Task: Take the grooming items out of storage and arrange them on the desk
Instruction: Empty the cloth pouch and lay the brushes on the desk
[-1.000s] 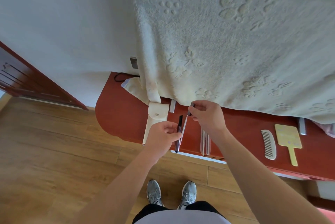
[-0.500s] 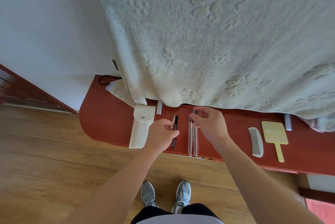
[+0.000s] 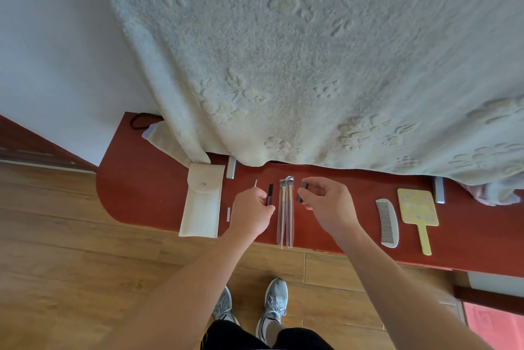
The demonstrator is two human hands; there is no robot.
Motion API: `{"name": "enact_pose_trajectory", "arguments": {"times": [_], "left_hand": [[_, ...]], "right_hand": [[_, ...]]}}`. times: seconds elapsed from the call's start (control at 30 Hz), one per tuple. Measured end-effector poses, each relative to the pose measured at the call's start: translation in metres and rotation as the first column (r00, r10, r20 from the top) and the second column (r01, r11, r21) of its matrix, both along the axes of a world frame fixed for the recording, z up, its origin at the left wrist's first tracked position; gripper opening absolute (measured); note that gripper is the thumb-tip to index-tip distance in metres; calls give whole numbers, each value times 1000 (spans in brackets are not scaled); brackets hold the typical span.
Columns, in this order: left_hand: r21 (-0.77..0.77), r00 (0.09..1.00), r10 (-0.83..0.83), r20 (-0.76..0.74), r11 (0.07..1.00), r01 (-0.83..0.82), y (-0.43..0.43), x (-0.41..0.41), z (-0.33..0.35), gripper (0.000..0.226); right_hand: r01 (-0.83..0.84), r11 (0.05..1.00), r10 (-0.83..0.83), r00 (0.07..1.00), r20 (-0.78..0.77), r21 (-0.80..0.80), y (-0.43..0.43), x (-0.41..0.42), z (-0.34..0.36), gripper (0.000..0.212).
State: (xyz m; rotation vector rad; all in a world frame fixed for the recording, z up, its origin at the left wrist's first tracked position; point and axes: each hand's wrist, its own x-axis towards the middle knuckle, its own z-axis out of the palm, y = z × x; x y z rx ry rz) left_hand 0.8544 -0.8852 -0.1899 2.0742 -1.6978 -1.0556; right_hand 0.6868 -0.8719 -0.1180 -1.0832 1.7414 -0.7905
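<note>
Red surface [image 3: 147, 193] beneath a draped blanket [image 3: 312, 66]. Left hand [image 3: 252, 213]: fingers clenched round a dark pencil [image 3: 270, 193]. Right hand [image 3: 329, 205]: fingers pinching a small dark tube [image 3: 304, 186]. Bagged brushes [image 3: 285, 207] lie between the hands.

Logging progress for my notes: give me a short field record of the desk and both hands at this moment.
left hand: grips a dark pencil
right hand: pinches a short dark tube
on desk, left to right: cream pouch, bagged brushes, comb, yellow hand mirror
backdrop: cream blanket hanging to the desk
</note>
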Motion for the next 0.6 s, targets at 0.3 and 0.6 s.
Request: {"name": "enact_pose_trajectory", "arguments": {"times": [0.3, 0.6], "left_hand": [[28, 997, 29, 69, 999, -31, 1, -12, -21, 24], [50, 997, 43, 57, 998, -46, 1, -16, -25, 30]], "right_hand": [[-12, 999, 13, 1000, -7, 50, -1, -12, -16, 17], [-20, 998, 20, 1000, 1, 53, -1, -16, -21, 16]]}}
